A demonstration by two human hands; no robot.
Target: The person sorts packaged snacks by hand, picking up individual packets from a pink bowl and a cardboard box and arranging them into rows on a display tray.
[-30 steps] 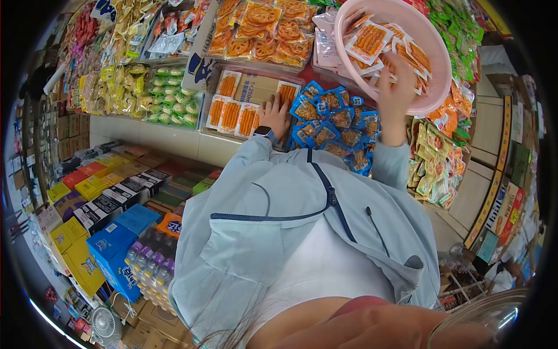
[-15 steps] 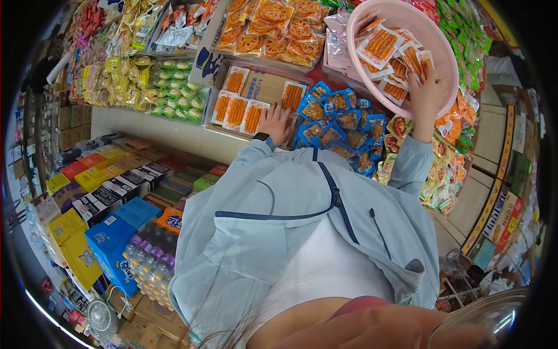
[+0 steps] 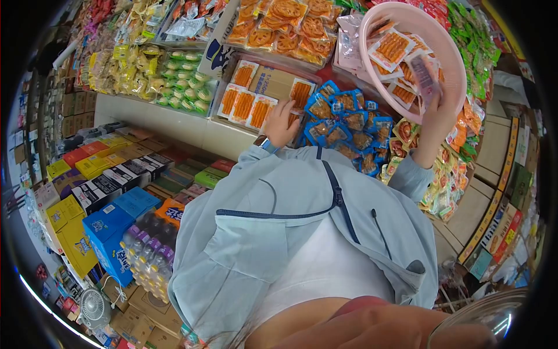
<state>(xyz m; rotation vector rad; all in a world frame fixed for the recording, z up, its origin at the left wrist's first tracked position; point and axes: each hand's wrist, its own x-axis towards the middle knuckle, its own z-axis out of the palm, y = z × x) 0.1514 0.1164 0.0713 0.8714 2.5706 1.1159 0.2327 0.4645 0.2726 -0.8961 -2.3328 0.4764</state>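
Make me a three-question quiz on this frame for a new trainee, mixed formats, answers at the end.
1. Multiple choice: the left hand is beside flat packets whose contents look (a) green, (b) orange, (c) white.
2. True or false: the right hand has a packet in its grip at the pink basket.
3. Fill the gap: the snack pile between the left hand and the basket has ____ wrappers.

Key: 1 b; 2 true; 3 blue.

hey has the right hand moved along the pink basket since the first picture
Yes. The right hand has shifted right along the near rim of the basket, and now holds a packet over it.
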